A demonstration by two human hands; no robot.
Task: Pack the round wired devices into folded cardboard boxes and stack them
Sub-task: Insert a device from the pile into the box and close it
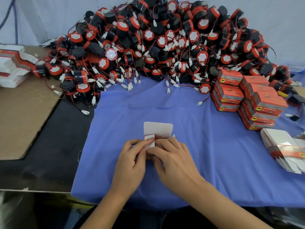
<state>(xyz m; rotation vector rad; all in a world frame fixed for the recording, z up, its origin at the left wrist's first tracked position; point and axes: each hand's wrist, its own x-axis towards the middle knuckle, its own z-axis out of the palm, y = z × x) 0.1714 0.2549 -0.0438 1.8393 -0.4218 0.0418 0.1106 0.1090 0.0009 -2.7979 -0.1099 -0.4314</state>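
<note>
A small cardboard box [158, 129] lies on the blue cloth [206, 146] in front of me, its white lid flap standing open toward the far side. My left hand [132, 160] and my right hand [171, 160] both grip it, fingertips pressing a white side flap at its open end. Most of the box is hidden under my fingers. A big heap of round black-and-red wired devices [156, 45] with white plugs fills the back of the table. Closed orange boxes [247, 98] stand stacked at the right.
Flat unfolded box blanks [287, 151] lie bundled at the right edge. More flat blanks [13, 66] are piled at the far left. A brown cardboard sheet [24, 116] covers the left side of the dark table [49, 171]. Loose plugs trail onto the cloth.
</note>
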